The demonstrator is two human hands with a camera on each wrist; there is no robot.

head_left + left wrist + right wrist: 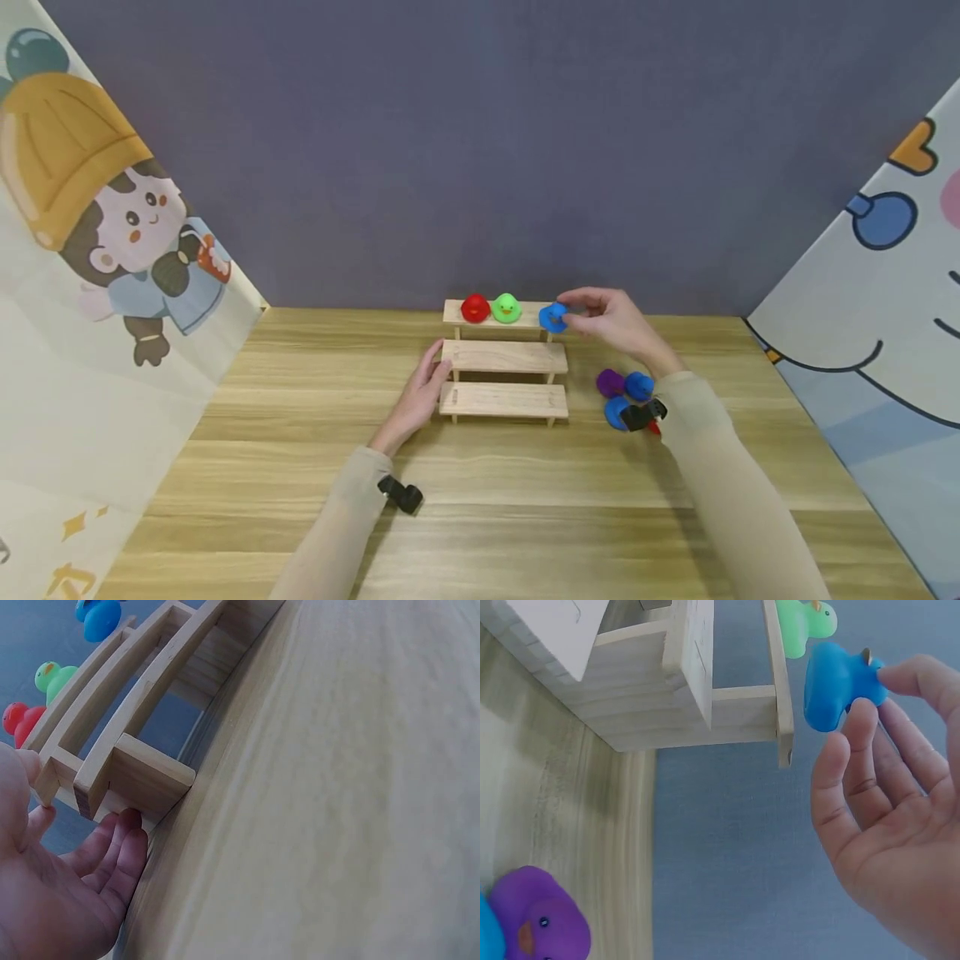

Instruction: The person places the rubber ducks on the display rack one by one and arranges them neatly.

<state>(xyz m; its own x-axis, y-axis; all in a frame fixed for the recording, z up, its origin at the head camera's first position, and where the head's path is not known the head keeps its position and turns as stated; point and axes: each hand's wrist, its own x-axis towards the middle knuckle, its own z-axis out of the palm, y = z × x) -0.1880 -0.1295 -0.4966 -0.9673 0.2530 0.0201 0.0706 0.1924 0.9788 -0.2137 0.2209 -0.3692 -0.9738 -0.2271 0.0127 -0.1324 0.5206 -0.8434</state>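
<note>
A small wooden three-step stand [504, 356] stands near the back of the table. On its top step sit a red rubber duck [475, 308] and, to its right, a green rubber duck [506, 309]. My right hand [611, 321] pinches a blue rubber duck [838, 685] by its head between thumb and fingers, close over the right end of that step. At the stand's left side is my left hand [422, 392], its fingertips at the ends of the steps, thumb apart from the fingers [124, 855].
Right of the stand lie a purple duck [611, 382], two blue ducks [639, 385] and a red thing partly hidden by the right wrist camera [643, 414]. A dark grey wall [495, 150] rises behind the table; printed panels flank both sides.
</note>
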